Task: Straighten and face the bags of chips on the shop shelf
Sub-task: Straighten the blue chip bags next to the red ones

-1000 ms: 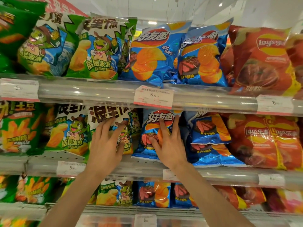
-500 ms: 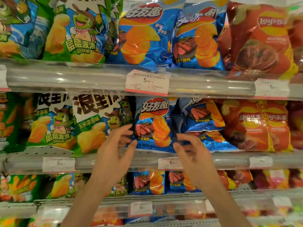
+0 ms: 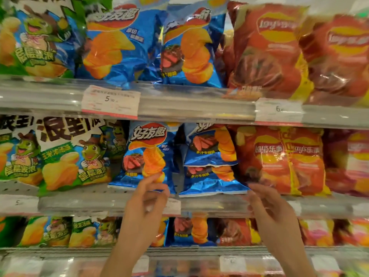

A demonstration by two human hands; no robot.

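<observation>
Both hands, left point(image 3: 146, 198) and right point(image 3: 267, 208), hold nothing, fingers loosely spread; a careless tug could drop the slumped blue bag point(image 3: 209, 180).

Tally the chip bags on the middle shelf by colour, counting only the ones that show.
Green foil chip bags: 3, one cut off by the left edge
Blue foil chip bags: 3
Red foil chip bags: 3, the rightmost blurred
Total: 9

Both arms reach up; left hand point(image 3: 146, 198) and right hand point(image 3: 268, 208) loosely curled, fingers parted.
</observation>
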